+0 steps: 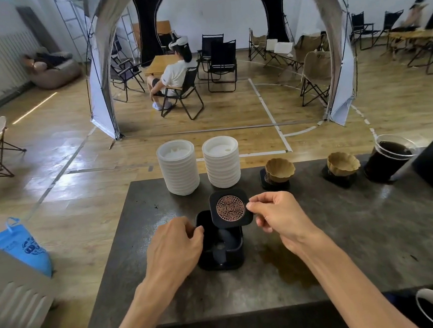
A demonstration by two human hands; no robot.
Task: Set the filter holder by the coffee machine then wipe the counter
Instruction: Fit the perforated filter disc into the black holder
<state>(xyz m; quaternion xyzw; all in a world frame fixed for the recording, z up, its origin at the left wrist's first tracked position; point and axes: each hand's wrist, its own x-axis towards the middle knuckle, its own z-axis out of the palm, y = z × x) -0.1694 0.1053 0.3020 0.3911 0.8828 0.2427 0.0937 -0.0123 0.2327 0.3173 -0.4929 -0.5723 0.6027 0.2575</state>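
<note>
Two hands | left grip (176,242) clamps black box (221,247) | right grip (275,215) pinches lid (230,208) edge

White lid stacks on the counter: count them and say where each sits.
2. One white lid stack stands at the counter's far edge; the other is just to its right, apart from it. None seem hidden.

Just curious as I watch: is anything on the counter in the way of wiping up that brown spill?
Mostly no. The brown spill lies open on the counter; only the black box held by the left hand sits at its left edge.
</note>
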